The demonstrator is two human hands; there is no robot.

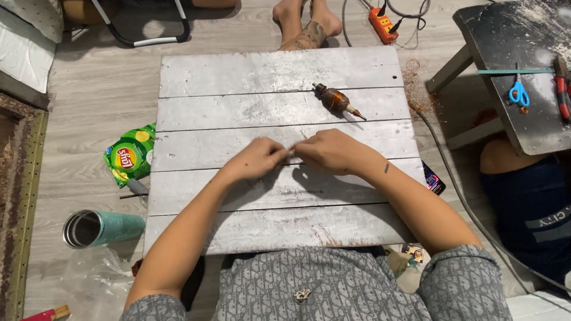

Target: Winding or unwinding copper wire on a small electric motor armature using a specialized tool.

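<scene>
One motor armature (336,100) wound with copper wire lies alone on the upper right of a low board (238,77) made of five whitewashed planks, well apart from the hands. Two hands meet at the board's middle: the left hand (257,158) and the right hand (331,151) point fingertips at each other, pinched together on something too small to make out, forearms angling in from both sides. Around the board lie one green crisp bag (129,156), one teal tumbler (102,228) on its side, one orange power strip (382,24), and one pair of blue-handled scissors (519,93) on a dusty dark stool (523,41). Another person's two bare feet (306,24) rest beyond the far edge.
</scene>
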